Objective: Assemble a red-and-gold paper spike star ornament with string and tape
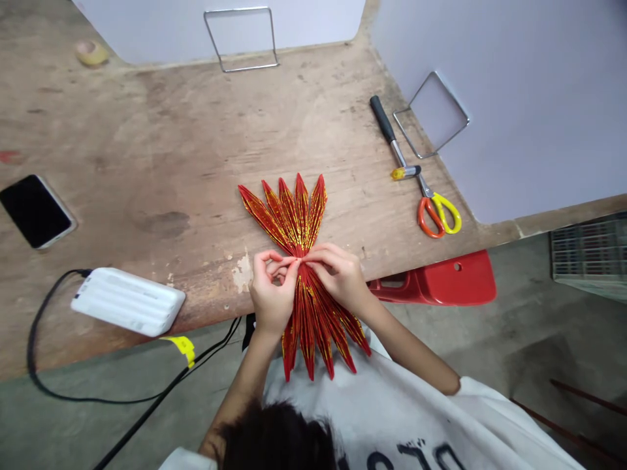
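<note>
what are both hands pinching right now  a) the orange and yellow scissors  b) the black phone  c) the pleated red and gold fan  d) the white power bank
C: the fingertips of the left hand and right hand meet at the gathered middle of the pleated red and gold fan.
</note>
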`<state>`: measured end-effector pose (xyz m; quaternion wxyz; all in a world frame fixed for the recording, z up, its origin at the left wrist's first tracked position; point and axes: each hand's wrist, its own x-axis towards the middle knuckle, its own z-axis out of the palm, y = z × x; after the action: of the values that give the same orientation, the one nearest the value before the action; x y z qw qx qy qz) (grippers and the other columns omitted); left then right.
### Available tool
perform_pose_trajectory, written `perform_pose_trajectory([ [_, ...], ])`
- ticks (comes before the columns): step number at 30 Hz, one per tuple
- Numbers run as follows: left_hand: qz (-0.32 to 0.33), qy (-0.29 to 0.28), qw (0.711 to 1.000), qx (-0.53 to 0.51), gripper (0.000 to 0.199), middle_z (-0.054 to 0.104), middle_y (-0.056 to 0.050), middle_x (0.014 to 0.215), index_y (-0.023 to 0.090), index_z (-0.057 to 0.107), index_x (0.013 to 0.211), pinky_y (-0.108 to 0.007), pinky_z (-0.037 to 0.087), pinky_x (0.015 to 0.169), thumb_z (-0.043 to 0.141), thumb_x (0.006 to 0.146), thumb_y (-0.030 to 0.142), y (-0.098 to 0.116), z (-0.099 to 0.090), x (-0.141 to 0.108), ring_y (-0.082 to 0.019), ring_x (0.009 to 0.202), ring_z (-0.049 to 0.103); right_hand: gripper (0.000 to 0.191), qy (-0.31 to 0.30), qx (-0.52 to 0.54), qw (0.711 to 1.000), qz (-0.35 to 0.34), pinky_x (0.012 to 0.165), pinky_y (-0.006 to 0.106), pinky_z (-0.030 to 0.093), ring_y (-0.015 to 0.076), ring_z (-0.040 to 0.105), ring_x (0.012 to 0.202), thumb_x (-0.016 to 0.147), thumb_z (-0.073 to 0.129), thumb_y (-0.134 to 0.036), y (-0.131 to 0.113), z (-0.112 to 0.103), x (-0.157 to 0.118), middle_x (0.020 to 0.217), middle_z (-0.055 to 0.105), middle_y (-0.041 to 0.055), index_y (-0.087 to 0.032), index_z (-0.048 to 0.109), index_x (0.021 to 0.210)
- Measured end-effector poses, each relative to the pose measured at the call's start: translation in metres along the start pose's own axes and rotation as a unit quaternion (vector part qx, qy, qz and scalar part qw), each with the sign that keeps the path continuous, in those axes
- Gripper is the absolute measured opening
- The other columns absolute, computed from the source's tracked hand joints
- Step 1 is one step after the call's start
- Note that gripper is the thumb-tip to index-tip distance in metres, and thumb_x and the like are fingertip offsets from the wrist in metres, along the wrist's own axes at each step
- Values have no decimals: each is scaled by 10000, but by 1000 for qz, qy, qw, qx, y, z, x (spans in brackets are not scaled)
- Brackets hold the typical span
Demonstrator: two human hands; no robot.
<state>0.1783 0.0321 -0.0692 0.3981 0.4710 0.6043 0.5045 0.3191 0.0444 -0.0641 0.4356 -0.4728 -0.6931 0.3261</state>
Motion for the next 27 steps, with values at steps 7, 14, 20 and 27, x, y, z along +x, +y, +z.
perform_pose_trajectory([
  [7, 22, -8, 998, 56, 272, 711, 3, 792, 210, 465, 941, -181, 485, 564, 681, 776, 211, 1, -3, 3, -70, 581, 623, 118, 7, 48, 998, 36, 729, 280, 513, 142, 632, 789, 868, 570, -138, 4, 6, 5, 873, 682, 33, -206, 663, 894],
  [14, 20, -13, 998, 61, 296, 711, 8, 781, 208, 468, 942, -186, 477, 569, 701, 760, 208, 2, -5, 3, -82, 604, 630, 267, 50, 222, 955, 189, 498, 197, 388, 87, 544, 583, 756, 681, -217, 9, 16, 5, 778, 645, -12, -211, 491, 942],
  [20, 64, -17, 995, 76, 272, 709, 3, 820, 206, 496, 950, -228, 516, 670, 700, 771, 191, -4, -8, 4, -110, 735, 678, 76, 47, 118, 981, 145, 481, 220, 355, 83, 435, 512, 796, 637, -214, 5, 15, 4, 637, 525, -50, -204, 570, 829],
  [27, 124, -80, 984, 99, 246, 704, 1, 860, 208, 522, 982, -275, 562, 746, 686, 799, 214, -12, -22, 12, -132, 803, 702, 94, 11, -2, 999, 38, 581, 253, 444, 114, 526, 595, 828, 598, -144, 0, 6, 8, 713, 625, -2, -202, 670, 814],
])
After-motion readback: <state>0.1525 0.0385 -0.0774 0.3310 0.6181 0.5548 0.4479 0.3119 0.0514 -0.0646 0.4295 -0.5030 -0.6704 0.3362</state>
